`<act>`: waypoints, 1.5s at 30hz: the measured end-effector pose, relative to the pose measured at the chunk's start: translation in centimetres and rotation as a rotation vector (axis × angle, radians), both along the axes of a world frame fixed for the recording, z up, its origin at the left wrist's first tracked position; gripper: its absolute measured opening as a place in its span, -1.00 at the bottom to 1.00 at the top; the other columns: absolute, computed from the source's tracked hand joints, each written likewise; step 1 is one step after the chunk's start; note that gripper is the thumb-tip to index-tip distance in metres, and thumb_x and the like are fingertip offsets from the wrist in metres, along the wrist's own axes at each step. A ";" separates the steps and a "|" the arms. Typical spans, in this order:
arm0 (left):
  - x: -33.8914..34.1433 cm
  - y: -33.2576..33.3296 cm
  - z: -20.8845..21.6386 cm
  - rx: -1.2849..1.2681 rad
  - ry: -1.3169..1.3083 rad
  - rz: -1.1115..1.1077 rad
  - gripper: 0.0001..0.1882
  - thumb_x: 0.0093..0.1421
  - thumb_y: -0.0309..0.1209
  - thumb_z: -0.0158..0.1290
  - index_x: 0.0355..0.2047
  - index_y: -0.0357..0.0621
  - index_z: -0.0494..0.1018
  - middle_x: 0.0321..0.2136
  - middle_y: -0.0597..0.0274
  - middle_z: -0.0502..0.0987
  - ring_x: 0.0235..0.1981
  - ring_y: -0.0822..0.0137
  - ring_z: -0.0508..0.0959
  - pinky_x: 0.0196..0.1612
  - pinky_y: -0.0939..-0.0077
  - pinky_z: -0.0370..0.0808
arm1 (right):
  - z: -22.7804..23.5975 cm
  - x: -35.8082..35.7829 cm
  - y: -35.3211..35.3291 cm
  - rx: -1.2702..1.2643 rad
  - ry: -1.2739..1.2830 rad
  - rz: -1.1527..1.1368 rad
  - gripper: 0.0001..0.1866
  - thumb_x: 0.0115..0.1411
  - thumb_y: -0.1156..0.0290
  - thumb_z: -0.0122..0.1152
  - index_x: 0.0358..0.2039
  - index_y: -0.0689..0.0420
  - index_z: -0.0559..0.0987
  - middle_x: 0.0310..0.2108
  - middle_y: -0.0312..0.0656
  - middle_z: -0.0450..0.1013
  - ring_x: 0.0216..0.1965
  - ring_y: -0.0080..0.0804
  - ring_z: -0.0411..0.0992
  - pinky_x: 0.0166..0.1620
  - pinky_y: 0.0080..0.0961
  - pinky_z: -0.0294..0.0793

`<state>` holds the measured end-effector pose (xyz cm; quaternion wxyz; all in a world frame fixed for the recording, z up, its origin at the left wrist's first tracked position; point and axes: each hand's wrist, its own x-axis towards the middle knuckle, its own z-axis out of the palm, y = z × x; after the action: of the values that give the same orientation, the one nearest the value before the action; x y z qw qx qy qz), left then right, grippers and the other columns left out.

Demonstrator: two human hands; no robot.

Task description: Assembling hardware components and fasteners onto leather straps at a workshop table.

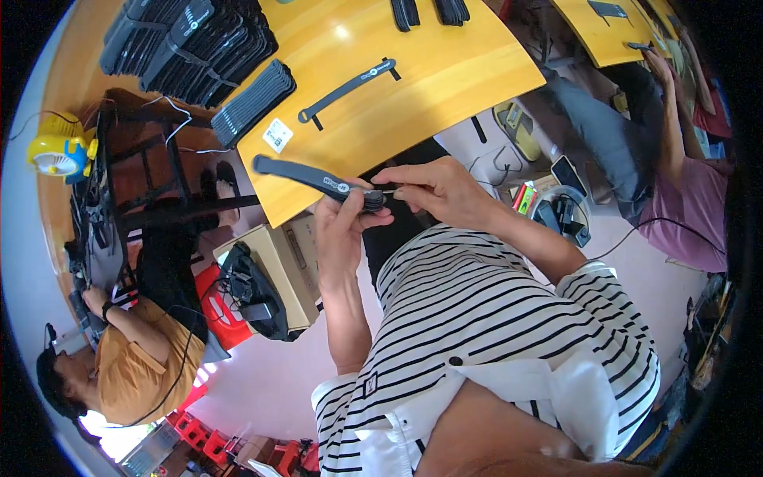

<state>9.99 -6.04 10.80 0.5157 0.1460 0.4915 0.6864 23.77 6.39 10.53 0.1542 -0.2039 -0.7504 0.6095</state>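
My left hand is closed around one end of a long black strap, whose free end reaches out left over the table's near edge. At the same fingers sits a small stack of short black pieces. My right hand pinches something thin and narrow beside that stack; its kind is too small to make out. Ahead on the yellow table lies another black strap with small dark tabs under its ends. To its left rests a neat stack of black straps.
Large piles of bundled black straps fill the table's far left; a white label lies near its edge. A cardboard box with a black bag stands below left. Co-workers sit left and right. A yellow-blue fan is far left.
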 end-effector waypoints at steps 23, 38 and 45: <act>0.0 0.4 -1.0 -0.029 -0.126 -0.351 -0.62 0.00 -0.64 0.00 -0.12 -0.36 0.27 -0.43 0.13 0.47 -0.48 0.36 0.55 -0.37 0.50 0.59 | -0.5 1.5 2.5 -0.742 -0.004 0.334 -0.70 0.13 0.54 0.00 -0.12 0.08 0.53 -0.72 -0.43 0.19 -0.68 -0.75 0.09 -0.65 -0.75 0.06; 2.3 1.4 -2.5 -0.150 -0.291 -0.150 -0.75 0.01 -0.57 -0.18 -0.25 -0.24 0.27 -0.59 0.24 0.32 -0.63 0.44 0.31 -0.58 0.59 0.25 | -1.4 2.5 -0.3 0.600 -0.162 0.049 -0.63 0.03 0.46 0.06 -0.12 -0.16 0.53 -0.60 -0.25 0.40 -0.59 -0.24 0.38 -0.55 -0.43 0.31; 2.8 1.2 -1.7 -0.083 -0.330 -0.183 -0.72 -0.01 -0.56 -0.20 -0.22 -0.24 0.25 -0.58 0.21 0.31 -0.63 0.42 0.31 -0.58 0.59 0.28 | -1.7 2.5 1.6 -0.216 0.067 -0.048 -0.66 0.13 0.51 -0.04 -0.06 0.13 0.48 -0.66 -0.50 0.17 -0.59 -0.75 0.12 -0.53 -0.73 0.13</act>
<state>12.78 -4.88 9.07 0.6550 0.0543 0.4130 0.6305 26.31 8.04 8.79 0.1710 -0.2170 -0.6696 0.6895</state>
